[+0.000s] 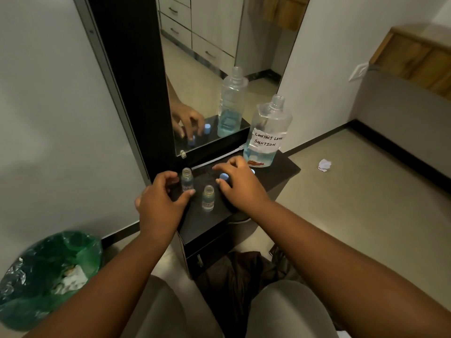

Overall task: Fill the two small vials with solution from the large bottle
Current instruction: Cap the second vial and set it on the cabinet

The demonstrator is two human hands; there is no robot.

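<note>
Blue cap [224,176] pinched in right hand [240,185], just right of upright open vial [208,197]; left hand [159,201] cupping other vial [187,182], loosely

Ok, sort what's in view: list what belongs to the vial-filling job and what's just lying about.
Part of the job:
- large bottle, uncapped
- left vial, open
- right vial, open
- blue cap at the right hand
- second blue cap
- left hand

Lying about:
- green bin
- crumpled paper on the floor
- mirror
</note>
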